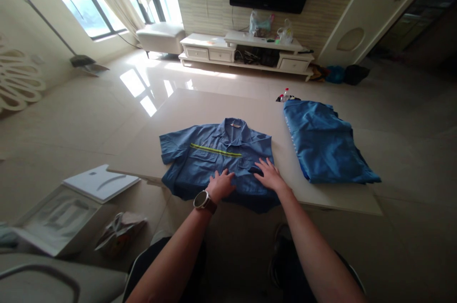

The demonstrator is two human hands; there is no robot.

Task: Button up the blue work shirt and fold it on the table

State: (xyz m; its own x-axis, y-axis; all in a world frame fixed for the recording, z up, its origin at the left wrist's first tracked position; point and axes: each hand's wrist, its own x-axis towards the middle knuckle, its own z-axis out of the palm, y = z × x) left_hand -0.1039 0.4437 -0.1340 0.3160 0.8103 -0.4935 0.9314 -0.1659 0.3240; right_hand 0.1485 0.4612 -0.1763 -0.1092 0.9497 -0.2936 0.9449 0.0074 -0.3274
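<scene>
A blue work shirt (214, 150) with a yellow-green chest stripe lies spread, collar away from me, on a pale table (200, 103). My left hand (221, 184), with a watch on its wrist, rests flat on the shirt's lower front, fingers stretched out. My right hand (269, 174) lies flat beside it on the shirt's lower right part, fingers spread. Neither hand holds anything.
A stack of folded blue garments (324, 143) sits on the table's right side, with small bottles (285, 95) behind it. An open white box (71, 207) and a bag (119, 231) are on the floor at the left. A TV stand (246, 50) lines the far wall.
</scene>
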